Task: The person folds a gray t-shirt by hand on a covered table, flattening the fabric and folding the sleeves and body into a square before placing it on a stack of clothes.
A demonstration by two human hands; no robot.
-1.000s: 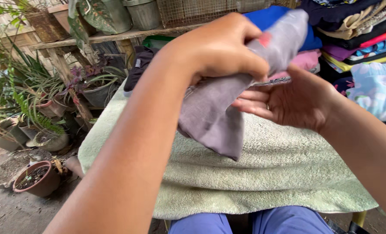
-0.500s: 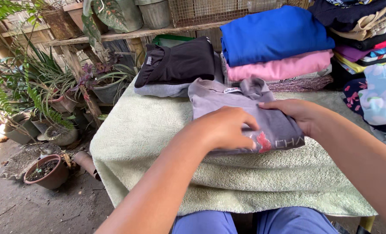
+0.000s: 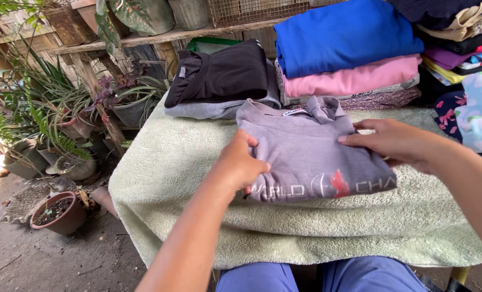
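My left hand (image 3: 240,165) is curled around the left edge of the folded grey shirt (image 3: 311,154), fingers tucked under it, and my right hand (image 3: 393,141) lies flat and open on its right edge. The shirt sits in the middle of the worktop on a pale green towel (image 3: 170,167). Just behind it there's a black folded top (image 3: 222,73) on a grey one, plus a blue and pink stack (image 3: 349,51). Potted plants (image 3: 54,213) off to the left on the ground.
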